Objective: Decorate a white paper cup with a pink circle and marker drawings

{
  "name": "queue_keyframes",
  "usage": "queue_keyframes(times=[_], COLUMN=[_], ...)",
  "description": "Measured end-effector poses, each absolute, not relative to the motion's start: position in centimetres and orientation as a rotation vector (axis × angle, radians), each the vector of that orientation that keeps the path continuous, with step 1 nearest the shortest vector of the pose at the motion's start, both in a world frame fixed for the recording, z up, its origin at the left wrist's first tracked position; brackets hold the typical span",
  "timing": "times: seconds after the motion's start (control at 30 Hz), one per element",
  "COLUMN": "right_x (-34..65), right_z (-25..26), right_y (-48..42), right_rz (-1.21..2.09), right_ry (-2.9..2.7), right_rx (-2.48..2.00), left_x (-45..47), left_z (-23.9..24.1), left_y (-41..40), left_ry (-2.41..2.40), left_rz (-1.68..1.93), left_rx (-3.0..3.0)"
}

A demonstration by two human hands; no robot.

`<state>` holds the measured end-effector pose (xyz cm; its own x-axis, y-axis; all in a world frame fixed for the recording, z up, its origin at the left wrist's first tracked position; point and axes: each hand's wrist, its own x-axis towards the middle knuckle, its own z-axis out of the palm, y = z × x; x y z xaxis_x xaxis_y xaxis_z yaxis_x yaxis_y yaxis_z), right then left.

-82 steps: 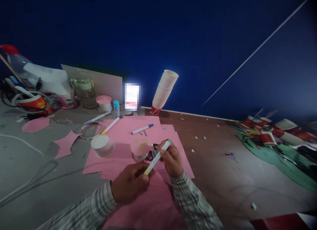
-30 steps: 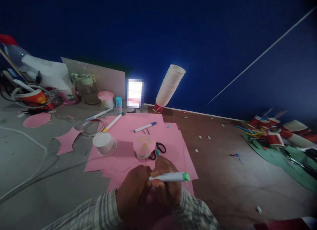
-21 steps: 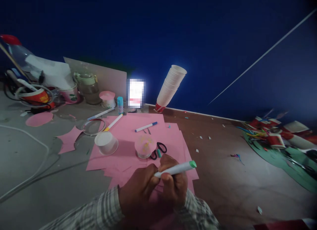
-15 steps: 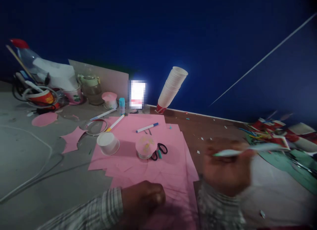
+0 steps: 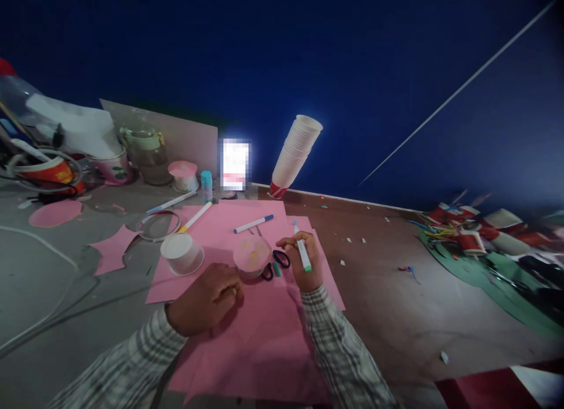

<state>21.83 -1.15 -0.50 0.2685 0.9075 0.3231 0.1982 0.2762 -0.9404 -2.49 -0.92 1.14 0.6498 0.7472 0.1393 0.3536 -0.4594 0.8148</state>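
Observation:
My right hand (image 5: 304,256) grips a white felt-tip marker (image 5: 304,253) with a green end, just right of the scissors (image 5: 282,259). My left hand (image 5: 207,297) is curled closed on the pink paper (image 5: 259,332), with nothing showing in its fingers. Between the hands stands a small cup with a pink top (image 5: 252,255) bearing yellow marks. The scissors' black handles stick out beside it, a small green cap (image 5: 277,270) lying between them. Behind my left hand a white paper cup (image 5: 182,253) rests upside down.
A blue-ended marker (image 5: 253,224) and a yellow-ended marker (image 5: 195,217) lie on the paper. Farther back are a glue stick (image 5: 207,186), a jar (image 5: 147,156) and a tall stack of paper cups (image 5: 296,156). Green card (image 5: 458,285) and clutter lie at right.
My right hand has swung in from the right with the marker to beside the pink-topped cup. My left hand has shifted left and away from me, still closed. The view has shifted slightly.

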Motion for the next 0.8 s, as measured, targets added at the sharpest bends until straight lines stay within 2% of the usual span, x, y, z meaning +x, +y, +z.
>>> queue_keyframes(times=[0.2,0.47,0.67,0.8], right_x=[21.7,21.3,20.7,20.5], right_z=[-1.2,-1.8,-1.7,-1.9], right_y=[-1.4,-1.5,-1.4,-1.3], right_rz=[0.715,0.533,0.638,0.704], right_ry=[-1.596,-1.843,-1.668,-1.55], right_rx=[-1.268,-1.303,-1.277,-1.244], left_x=[-1.6,0.7,1.0,1.4], left_z=[-0.9,-1.8,-2.3,-2.2], left_y=[-1.2,-0.7,-0.6,-0.7], left_ry=[1.432,1.518,1.224,1.062], left_rz=[0.587,0.554,0.985,1.022], left_rx=[2.314,2.076,1.675,1.394])
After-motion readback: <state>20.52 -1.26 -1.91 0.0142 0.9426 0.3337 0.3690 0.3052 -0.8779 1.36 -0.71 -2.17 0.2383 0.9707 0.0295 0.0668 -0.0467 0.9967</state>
